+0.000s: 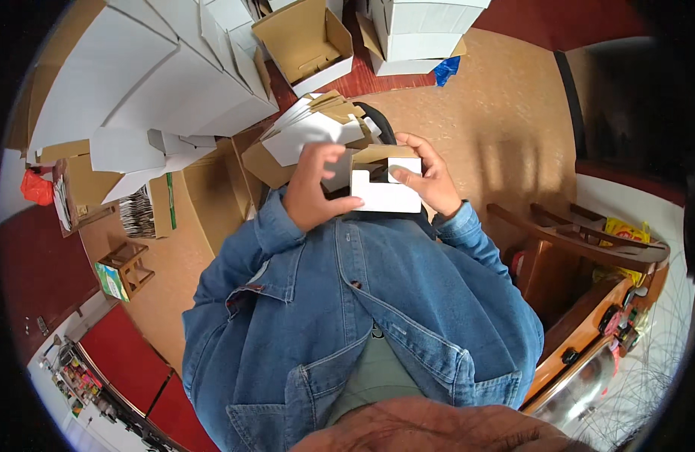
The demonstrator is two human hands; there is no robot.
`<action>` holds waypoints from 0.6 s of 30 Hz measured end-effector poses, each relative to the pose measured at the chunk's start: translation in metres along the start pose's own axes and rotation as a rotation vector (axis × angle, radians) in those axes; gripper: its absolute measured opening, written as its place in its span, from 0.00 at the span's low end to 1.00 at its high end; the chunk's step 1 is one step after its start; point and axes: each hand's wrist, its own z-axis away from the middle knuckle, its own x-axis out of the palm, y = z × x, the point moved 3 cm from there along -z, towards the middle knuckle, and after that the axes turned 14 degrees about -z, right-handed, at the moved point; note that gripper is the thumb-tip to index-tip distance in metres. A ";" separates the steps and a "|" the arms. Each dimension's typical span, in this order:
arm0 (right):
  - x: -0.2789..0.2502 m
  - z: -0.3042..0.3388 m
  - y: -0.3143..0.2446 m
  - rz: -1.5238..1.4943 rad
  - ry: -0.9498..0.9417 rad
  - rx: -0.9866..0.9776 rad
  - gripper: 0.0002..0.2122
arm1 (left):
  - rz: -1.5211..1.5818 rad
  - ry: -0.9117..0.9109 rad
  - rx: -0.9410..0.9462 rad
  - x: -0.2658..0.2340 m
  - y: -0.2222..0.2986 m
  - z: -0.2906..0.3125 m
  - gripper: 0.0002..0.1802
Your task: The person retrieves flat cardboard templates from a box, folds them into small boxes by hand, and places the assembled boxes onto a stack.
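A small cardboard box [389, 199], white outside and brown inside, is held in front of my chest with its top unclosed. My right hand [436, 181] grips its right side, thumb on a white end flap and fingers behind. At the box's left, my left hand [311, 190] has its fingers apart and raised, slightly blurred. Its thumb tip touches the lower left corner of the box. Just beyond lies a pile of flat white-and-brown carton blanks [310, 139]. The inside of the box is mostly in shadow.
Large white cartons [174, 83] are stacked at the far left. An unlidded brown-lined box [302, 38] stands ahead on a red surface. A big cardboard carton [212, 188] is at my left, near a small wooden stool [127, 269]. To my right is a wooden chair [574, 233].
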 end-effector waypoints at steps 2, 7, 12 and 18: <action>-0.001 0.000 0.001 0.011 0.009 -0.007 0.29 | 0.076 -0.069 -0.078 0.010 -0.016 0.004 0.40; -0.010 -0.004 0.018 -0.001 0.087 -0.023 0.24 | -0.204 -0.084 0.198 0.038 -0.034 0.009 0.45; -0.012 -0.006 0.017 0.151 -0.081 -0.176 0.18 | -0.117 -0.163 0.137 0.053 -0.042 -0.007 0.46; -0.010 -0.005 -0.003 0.069 -0.128 -0.105 0.15 | -0.019 -0.069 0.187 0.041 -0.032 -0.014 0.44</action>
